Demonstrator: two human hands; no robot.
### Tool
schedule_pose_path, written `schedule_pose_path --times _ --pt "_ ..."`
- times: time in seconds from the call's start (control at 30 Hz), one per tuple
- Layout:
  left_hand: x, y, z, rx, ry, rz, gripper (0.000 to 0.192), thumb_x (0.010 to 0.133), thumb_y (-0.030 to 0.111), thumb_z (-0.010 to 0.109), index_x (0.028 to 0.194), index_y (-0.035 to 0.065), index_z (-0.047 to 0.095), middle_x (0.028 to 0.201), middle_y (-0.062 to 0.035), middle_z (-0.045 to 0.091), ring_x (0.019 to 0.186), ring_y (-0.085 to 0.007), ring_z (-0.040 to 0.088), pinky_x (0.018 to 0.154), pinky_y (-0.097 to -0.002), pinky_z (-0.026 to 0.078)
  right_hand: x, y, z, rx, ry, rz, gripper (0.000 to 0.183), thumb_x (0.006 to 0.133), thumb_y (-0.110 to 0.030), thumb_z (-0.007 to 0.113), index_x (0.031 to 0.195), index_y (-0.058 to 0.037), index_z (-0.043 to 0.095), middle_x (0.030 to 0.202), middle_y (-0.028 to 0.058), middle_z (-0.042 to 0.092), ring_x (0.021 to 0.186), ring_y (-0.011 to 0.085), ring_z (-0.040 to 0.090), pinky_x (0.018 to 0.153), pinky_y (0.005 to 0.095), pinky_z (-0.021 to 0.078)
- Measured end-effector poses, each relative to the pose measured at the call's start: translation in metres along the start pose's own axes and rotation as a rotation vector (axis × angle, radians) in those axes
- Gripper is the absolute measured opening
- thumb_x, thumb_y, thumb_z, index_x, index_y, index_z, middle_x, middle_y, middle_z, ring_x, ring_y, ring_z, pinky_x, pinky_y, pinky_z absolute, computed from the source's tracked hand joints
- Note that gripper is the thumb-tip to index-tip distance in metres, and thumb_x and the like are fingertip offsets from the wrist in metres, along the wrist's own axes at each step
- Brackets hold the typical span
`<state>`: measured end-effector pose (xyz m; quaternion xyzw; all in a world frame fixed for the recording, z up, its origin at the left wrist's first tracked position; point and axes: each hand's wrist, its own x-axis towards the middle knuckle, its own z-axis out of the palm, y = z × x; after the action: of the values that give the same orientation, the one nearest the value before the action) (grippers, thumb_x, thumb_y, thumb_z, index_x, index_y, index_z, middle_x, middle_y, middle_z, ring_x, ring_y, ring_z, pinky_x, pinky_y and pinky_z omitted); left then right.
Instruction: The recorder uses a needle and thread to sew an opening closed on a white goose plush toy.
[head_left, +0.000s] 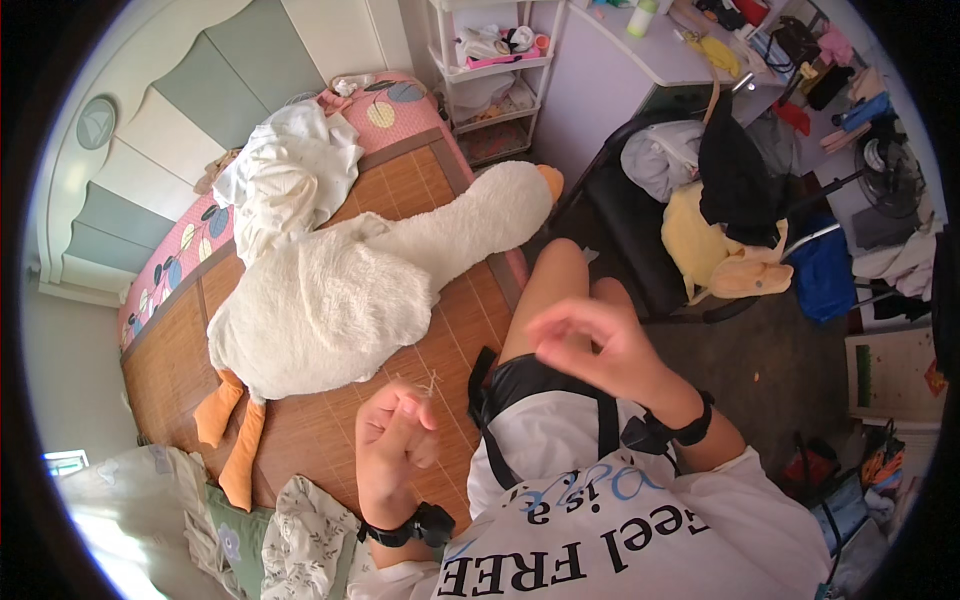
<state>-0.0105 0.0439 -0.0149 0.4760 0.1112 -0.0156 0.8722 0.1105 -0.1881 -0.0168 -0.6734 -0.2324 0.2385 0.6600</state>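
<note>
My left hand (396, 442) is closed, thumb pressed over the curled fingers, with thin pale strands of thread (430, 385) sticking out above it. To the right, over my lap, my right hand (600, 349) is blurred. Its fingers curve toward the thumb, and whether anything thin is pinched there is too unclear to see. A large white plush goose (322, 307) lies on the bed beyond my left hand. Its orange bill (553, 184) points toward the chair, and its orange feet (241, 457) hang at the other end. Each wrist wears a black strap.
A woven bamboo mat (315, 442) covers the bed, with a crumpled white cloth (292, 180) near the headboard (247, 60). Pillows (307, 529) lie at lower left. On my right stands a black chair (622, 232) piled with clothes and a yellow plush. Behind are a shelf rack (495, 71) and a cluttered desk (622, 49).
</note>
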Motion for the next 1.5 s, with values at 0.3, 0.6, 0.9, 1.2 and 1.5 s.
schedule_pose_path --times 0.3,0.6,0.9,1.2,1.5 --pt "-0.001 -0.003 0.008 -0.218 -0.245 -0.141 0.028 0.102 0.018 0.045 0.082 -0.0007 0.051 0.051 0.0069 0.028 0.038 -0.0017 0.019 0.037 -0.0227 0.013 0.015 0.007 0.045 -0.070 -0.286 -0.310 0.025 0.085 -0.014 0.071 0.106 -0.0030 0.065 0.106 0.0054 0.065 0.102 0.0180 0.058 0.087 0.0308 0.0464" --pt "-0.006 0.006 -0.022 -0.173 -0.004 0.016 0.028 0.102 0.018 0.045 0.080 0.0016 0.050 0.050 0.0070 0.025 0.037 -0.0022 0.017 0.035 -0.0223 0.011 0.010 0.004 0.018 -0.017 -0.162 -0.135 0.007 0.087 -0.004 0.067 0.091 0.0001 0.064 0.084 0.0035 0.067 0.076 0.0075 0.063 0.068 0.0213 0.0484" --pt "-0.007 0.003 -0.029 0.038 0.022 -0.017 0.028 0.102 0.020 0.047 0.082 0.0009 0.055 0.050 0.0079 0.030 0.039 -0.0012 0.019 0.036 -0.0217 0.014 -0.001 0.002 0.008 -0.052 -0.036 -0.157 0.006 0.084 0.001 0.068 0.089 0.0001 0.065 0.083 0.0018 0.066 0.075 0.0068 0.061 0.070 0.0209 0.0484" --pt "-0.013 0.006 -0.031 0.429 0.230 0.068 0.027 0.102 0.022 0.049 0.085 0.0024 0.057 0.051 0.0082 0.034 0.042 -0.0006 0.025 0.039 -0.0211 0.018 -0.003 -0.006 0.000 0.043 0.029 -0.157 0.006 0.082 0.003 0.068 0.087 0.0004 0.064 0.083 0.0027 0.065 0.076 0.0069 0.060 0.071 0.0213 0.0482" --pt "-0.019 0.017 -0.060 0.472 0.391 0.092 0.030 0.102 0.023 0.048 0.078 0.0062 0.051 0.053 0.0081 0.034 0.042 -0.0004 0.024 0.039 -0.0212 0.017 -0.005 -0.001 -0.014 0.163 0.084 -0.163 0.009 0.084 0.002 0.064 0.092 0.0007 0.059 0.082 0.0028 0.061 0.072 0.0081 0.058 0.068 0.0214 0.0472"
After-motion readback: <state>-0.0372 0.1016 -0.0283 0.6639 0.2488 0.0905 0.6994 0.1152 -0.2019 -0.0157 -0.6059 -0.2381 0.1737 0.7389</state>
